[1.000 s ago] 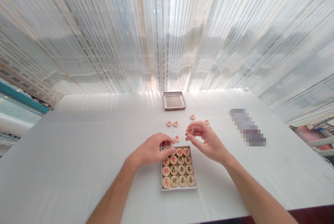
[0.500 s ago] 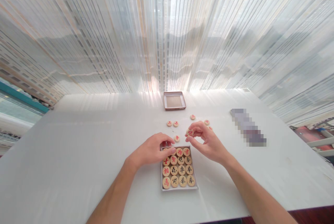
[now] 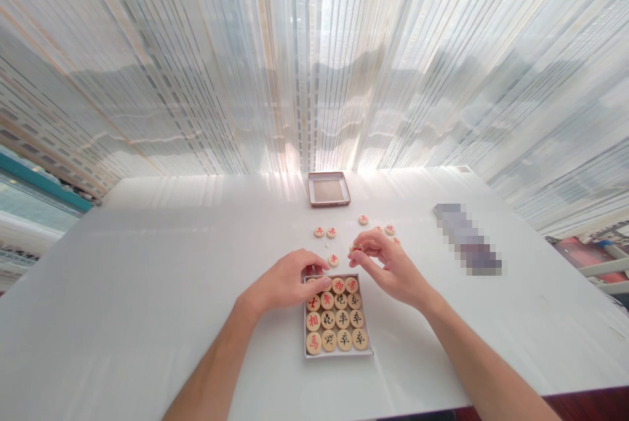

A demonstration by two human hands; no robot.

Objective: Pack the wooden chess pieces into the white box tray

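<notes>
Close in front of me stands a shallow white box [image 3: 338, 356] with rows of round xiangqi pieces [image 3: 343, 319] marked in red and black. My left hand [image 3: 299, 280] is at its far left corner, thumb over the top row and fingers curled beyond the back wall, covering part of that row. Above the table, past the far right corner, my right hand [image 3: 386, 264] pinches a red-marked xiangqi piece [image 3: 356, 249] between thumb and fingers, its face partly covered. A loose xiangqi piece [image 3: 333, 260] lies between the hands, just beyond the box.
Farther out lie two red pieces side by side [image 3: 325, 232], a single piece [image 3: 363, 219] and several others [image 3: 390, 230] partly behind my right hand. The box lid [image 3: 329, 203] rests near the curtain [image 3: 314, 80]. A blurred-out object [image 3: 466, 241] lies on the right.
The piece in my right hand has tilted, and the thumb now covers more of its face. My left hand and the box have stayed put.
</notes>
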